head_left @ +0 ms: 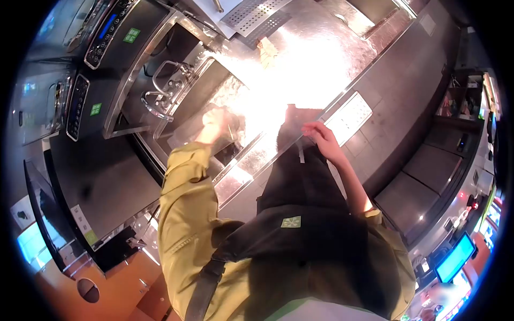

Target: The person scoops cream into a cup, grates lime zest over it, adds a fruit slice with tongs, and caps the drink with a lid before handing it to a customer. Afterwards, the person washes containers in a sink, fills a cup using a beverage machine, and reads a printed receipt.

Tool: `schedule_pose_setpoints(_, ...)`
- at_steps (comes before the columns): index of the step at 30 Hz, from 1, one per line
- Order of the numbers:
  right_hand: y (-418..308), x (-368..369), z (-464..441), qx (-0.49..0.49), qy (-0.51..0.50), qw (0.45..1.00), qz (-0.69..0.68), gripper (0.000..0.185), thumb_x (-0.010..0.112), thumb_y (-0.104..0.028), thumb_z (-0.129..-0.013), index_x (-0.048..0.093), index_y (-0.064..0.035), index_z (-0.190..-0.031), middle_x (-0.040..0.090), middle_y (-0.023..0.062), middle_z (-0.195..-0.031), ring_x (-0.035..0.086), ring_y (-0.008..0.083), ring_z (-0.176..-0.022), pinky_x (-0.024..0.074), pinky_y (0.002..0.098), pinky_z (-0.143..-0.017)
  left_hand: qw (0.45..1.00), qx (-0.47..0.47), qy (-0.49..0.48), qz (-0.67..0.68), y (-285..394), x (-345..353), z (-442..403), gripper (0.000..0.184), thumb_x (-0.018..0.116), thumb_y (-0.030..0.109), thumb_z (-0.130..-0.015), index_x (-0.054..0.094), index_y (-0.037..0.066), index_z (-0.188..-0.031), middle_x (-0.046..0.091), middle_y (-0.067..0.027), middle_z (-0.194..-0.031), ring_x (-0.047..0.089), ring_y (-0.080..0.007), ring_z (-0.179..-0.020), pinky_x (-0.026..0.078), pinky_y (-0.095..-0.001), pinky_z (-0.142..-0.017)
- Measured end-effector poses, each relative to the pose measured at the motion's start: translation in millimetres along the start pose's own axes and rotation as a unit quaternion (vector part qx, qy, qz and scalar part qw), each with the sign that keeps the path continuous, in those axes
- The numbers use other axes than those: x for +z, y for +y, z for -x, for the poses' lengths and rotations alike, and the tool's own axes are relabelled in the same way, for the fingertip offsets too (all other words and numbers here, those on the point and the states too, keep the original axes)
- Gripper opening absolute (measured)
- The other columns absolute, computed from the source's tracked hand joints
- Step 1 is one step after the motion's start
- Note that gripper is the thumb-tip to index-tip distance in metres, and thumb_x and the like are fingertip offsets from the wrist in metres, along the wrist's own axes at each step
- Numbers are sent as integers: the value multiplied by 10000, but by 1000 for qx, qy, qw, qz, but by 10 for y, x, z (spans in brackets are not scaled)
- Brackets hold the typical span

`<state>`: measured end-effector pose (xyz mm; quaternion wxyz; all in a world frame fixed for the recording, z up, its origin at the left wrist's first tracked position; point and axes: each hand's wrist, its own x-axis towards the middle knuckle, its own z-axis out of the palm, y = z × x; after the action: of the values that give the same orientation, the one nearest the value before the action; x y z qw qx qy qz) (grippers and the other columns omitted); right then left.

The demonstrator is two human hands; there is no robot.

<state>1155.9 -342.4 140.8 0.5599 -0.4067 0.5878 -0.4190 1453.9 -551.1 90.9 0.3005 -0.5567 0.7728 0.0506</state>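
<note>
My left hand (215, 119) is over the sink area at the counter's left, just right of the curved metal taps (166, 93). Glare washes out its fingers, and whether it holds anything is hidden. My right hand (320, 134) hangs in front of my dark apron (302, 187), near the counter's front edge, its fingers slightly bent and apart with nothing seen in them. A strong white glare covers the middle of the metal counter (369, 53). A pale cloth-like item (267, 52) lies at the edge of that glare.
Ovens with control panels (110, 27) stand at the upper left. A perforated metal tray (251, 16) is at the top. On the right are a white sheet (350, 115), dark cabinets (433, 166) and a lit screen (455, 258). An orange surface (112, 294) is at the lower left.
</note>
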Motion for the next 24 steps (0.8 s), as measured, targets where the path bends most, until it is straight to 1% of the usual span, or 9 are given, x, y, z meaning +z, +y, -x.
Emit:
schedule_pose_setpoints(4,-67,-1,-4,4,-34,999,-8,222,414,-58,-890,532,12,-1064,591,72,-957,547,132,-901,417,253,-839,963,46,-16,266,-674,-420,679,429,712,356,-665,653,-14,-874,659,-120,-749,642,-208,-726,487,-307,-662)
schedule_pose_setpoints(9,-72,109,-56,6,-64,998,1,227,410,-51,-880,542,13,-1054,593,64,-939,547,134,-892,420,253,-834,735,54,97,669,-609,-576,1404,221,716,116,-716,580,10,-854,621,-41,-751,594,-107,-740,464,-259,-649)
schedule_pose_setpoints(12,-109,179,-108,-13,-72,997,-3,216,418,-71,-869,586,5,-982,608,65,-896,560,149,-864,428,264,-815,613,60,90,782,-149,-739,1416,179,700,82,-730,557,23,-819,597,-21,-762,576,-89,-765,462,-231,-700)
schedule_pose_setpoints(14,-165,192,-108,-15,-112,993,37,215,449,-118,-856,630,-13,-905,627,76,-844,577,178,-826,437,289,-783,646,62,94,755,189,-827,1296,180,690,79,-734,572,13,-852,608,-33,-774,583,-100,-771,466,-238,-731)
schedule_pose_setpoints(15,-174,206,-105,25,-149,988,44,232,427,-108,-855,637,-10,-871,630,87,-855,581,188,-836,436,288,-791,549,56,58,832,355,-772,1178,198,689,88,-734,580,4,-877,615,-45,-813,579,-102,-779,465,-244,-722)
schedule_pose_setpoints(17,-122,205,-72,47,-161,981,94,229,430,-110,-854,634,-9,-878,630,92,-858,583,196,-840,440,292,-785,569,98,69,814,688,-617,878,245,678,110,-742,581,-13,-931,619,-76,-873,567,-118,-786,462,-258,-704)
schedule_pose_setpoints(19,-43,212,-61,31,-216,968,122,229,400,-53,-878,616,16,-909,637,78,-856,584,142,-842,454,274,-787,740,101,67,661,883,-804,905,321,669,148,-752,557,-23,-999,602,-118,-912,549,-159,-779,457,-284,-697)
schedule_pose_setpoints(22,-253,290,-78,-113,-277,934,194,209,411,-41,-879,608,10,-922,638,80,-861,586,143,-850,463,291,-766,644,120,169,737,1239,-772,870,443,671,201,-744,511,-29,-1086,573,-169,-899,548,-234,-788,457,-337,-714)
schedule_pose_setpoints(24,-188,435,-309,17,-296,933,202,172,441,-39,-863,590,6,-937,614,86,-835,570,161,-798,455,291,-729,540,207,227,784,1383,-520,665,459,661,223,-740,505,-20,-1097,567,-177,-907,552,-263,-819,457,-359,-728)
